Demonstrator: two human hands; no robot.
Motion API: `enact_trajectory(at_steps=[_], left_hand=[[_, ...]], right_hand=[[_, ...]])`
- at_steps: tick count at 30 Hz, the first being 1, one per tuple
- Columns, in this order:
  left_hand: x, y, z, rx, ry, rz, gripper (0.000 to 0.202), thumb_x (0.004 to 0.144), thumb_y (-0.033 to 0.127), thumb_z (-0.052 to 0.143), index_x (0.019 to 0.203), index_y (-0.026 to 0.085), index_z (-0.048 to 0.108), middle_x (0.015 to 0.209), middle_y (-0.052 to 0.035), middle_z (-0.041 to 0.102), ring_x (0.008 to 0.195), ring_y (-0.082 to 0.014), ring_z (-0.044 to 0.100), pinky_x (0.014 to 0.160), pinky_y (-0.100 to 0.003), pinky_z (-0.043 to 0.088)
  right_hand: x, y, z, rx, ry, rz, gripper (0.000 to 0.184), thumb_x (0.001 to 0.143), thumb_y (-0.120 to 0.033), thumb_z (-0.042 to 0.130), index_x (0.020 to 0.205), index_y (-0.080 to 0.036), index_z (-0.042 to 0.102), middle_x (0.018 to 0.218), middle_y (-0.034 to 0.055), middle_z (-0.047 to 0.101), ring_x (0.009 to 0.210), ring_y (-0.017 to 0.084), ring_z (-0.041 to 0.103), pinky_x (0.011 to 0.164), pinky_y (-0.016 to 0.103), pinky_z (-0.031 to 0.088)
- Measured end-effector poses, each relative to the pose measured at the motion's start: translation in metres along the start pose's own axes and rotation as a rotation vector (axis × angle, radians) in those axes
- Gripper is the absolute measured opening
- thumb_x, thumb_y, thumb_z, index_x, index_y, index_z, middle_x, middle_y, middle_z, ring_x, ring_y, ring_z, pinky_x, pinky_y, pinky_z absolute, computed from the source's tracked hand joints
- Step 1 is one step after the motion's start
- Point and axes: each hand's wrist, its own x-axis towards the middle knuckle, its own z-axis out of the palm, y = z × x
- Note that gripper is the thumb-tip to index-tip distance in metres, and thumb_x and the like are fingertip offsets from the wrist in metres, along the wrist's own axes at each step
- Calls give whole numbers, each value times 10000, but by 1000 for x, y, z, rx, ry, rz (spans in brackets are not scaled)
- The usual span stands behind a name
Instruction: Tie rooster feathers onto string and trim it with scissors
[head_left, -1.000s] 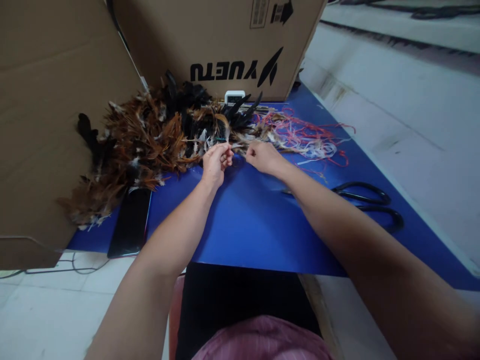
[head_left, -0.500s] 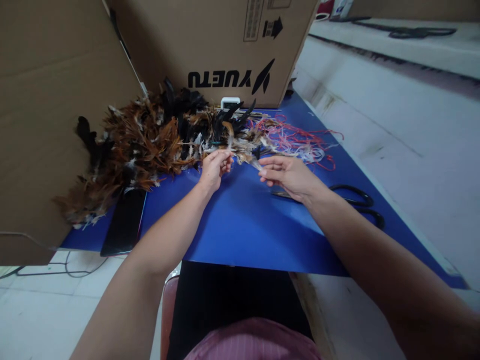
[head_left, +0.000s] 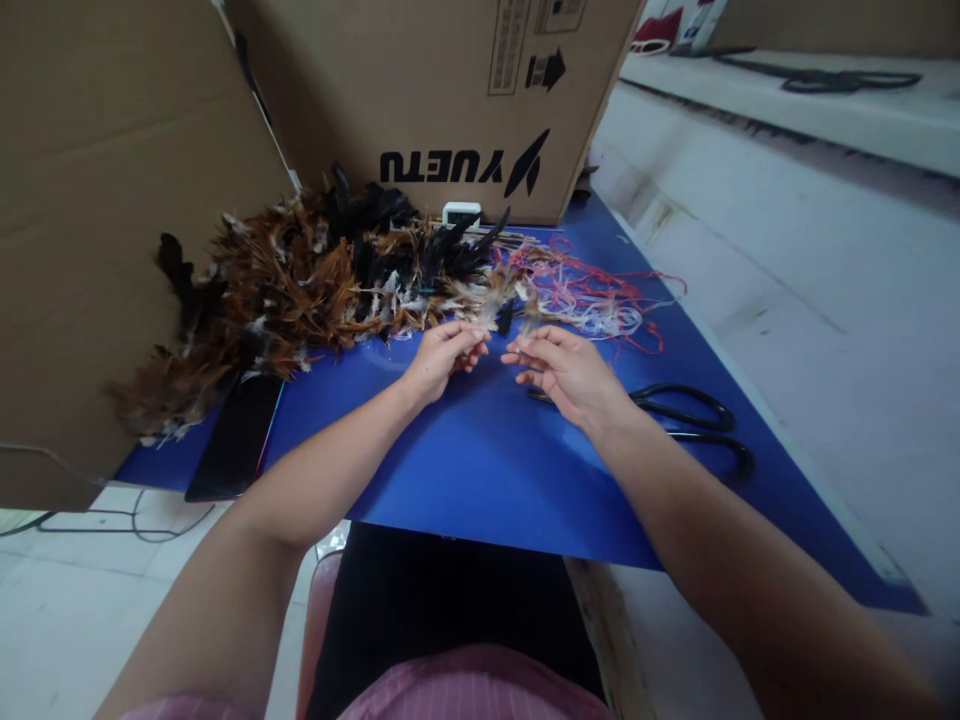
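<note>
My left hand (head_left: 444, 362) is closed in a pinch on the quill end of a pale brown feather (head_left: 493, 303), which points up and away. Just to its right, my right hand (head_left: 564, 368) pinches another light feather (head_left: 530, 318) between thumb and forefinger, its other fingers loosely curled. A small gap separates the two hands. Behind and to the left of them spreads a large heap of brown, black and white feathers (head_left: 300, 270). Red and white strings (head_left: 592, 290) lie tangled beyond my right hand.
Black-handled scissors (head_left: 694, 410) lie right of my right hand, their blades partly hidden by it. A dark phone (head_left: 236, 440) lies at the left front edge of the blue table (head_left: 450, 480). A cardboard box (head_left: 435, 90) and a small white device (head_left: 461, 213) stand behind.
My left hand has moved right and slightly nearer me with its feather. The right hand has turned so its feather points upward, and the hands are closer together.
</note>
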Motion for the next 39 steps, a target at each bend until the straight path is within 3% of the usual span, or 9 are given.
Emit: enact_trajectory(at_steps=[5,16,23,39], left_hand=[[-9,-1,11,76,-102,-41,241,686,350,754,777,149,656,652,16,634,523,-53,530,493,-183,401],[-8,-6,9,164,-235,6,335,716,457,770,799,146,677,680,-4,643,573,-68,556,515,-196,424],[-8,-7,9,162,-223,7,365,702,480,780,790,142,673,694,-8,649,566,-60,550,508,-188,428],[-6,-11,7,160,-209,34,366,718,478,777,797,134,678,681,-8,649,559,-65,553,509,-196,436]], right_hand=[[-2,1,3,-31,14,-85,219,580,-262,768,676,-194,582,651,-31,599,604,101,584,503,215,446],[0,6,2,-88,13,-119,163,613,-241,740,697,-203,606,629,-24,601,618,105,573,535,224,441],[-1,6,2,-116,7,-128,268,607,-312,805,691,-208,572,632,-31,578,614,102,566,540,232,447],[0,10,1,-166,20,-132,259,605,-341,800,680,-198,597,627,-19,600,606,103,567,542,238,436]])
